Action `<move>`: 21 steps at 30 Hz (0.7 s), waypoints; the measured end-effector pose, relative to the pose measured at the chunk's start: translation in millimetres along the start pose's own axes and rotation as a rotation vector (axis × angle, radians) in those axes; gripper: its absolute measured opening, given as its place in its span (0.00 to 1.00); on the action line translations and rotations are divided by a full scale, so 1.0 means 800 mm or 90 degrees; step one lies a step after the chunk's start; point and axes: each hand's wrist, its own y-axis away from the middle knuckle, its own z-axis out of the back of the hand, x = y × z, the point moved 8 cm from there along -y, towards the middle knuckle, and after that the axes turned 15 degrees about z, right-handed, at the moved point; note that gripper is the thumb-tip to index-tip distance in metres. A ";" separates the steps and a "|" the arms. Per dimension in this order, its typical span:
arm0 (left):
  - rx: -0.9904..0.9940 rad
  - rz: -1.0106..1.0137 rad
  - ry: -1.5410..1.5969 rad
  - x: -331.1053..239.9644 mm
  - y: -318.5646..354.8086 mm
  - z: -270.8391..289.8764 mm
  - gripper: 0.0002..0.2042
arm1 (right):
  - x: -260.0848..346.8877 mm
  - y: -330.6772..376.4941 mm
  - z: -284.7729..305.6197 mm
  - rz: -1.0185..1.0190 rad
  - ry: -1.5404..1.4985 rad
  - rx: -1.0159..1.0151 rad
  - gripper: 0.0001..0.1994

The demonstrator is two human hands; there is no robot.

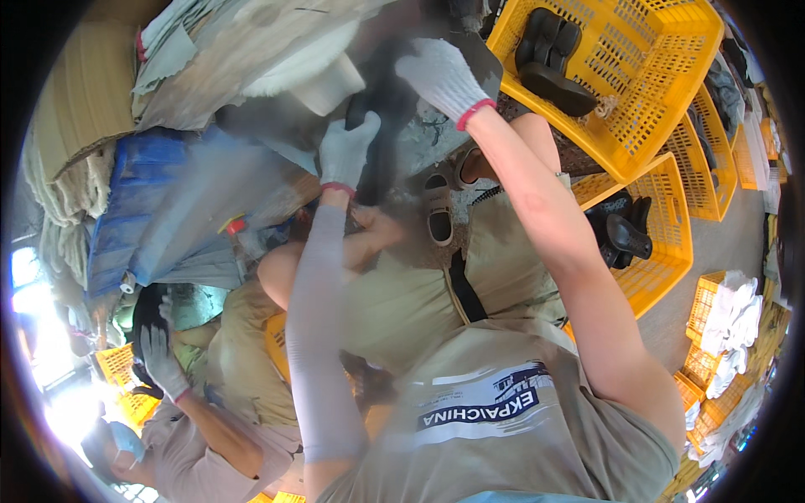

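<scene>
Both my hands wear white knit gloves with pink cuffs. Between them runs a long black boot-shaped thing [387, 134], smeared by motion. My left hand [345, 149] is closed round its nearer part, thumb up against it. Farther off and to the right, my right hand [438, 77] grips its upper end, with its fingertips partly hidden and blurred. Just left of the black thing sits a white wheel-like pad [323, 80] on the machine, its edge blurred. Whether the two touch, I cannot tell.
Yellow plastic crates stand at the right; the upper crate [662, 92] holds black boots [549, 63], the lower crate [667, 251] more dark footwear. Blue corrugated panels [126, 201] and cardboard [84, 92] are at the left. A gloved co-worker [210, 453] holds something black at lower left.
</scene>
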 end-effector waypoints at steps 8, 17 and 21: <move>0.146 -0.008 0.282 -0.023 0.018 -0.044 0.29 | -0.007 0.040 -0.022 -0.006 0.039 -0.013 0.29; 0.240 0.069 0.519 -0.027 0.068 -0.105 0.30 | 0.062 0.133 0.043 -0.009 0.126 0.054 0.33; 0.246 -0.107 0.328 -0.029 0.081 -0.121 0.29 | 0.089 0.222 0.025 0.309 0.279 0.033 0.30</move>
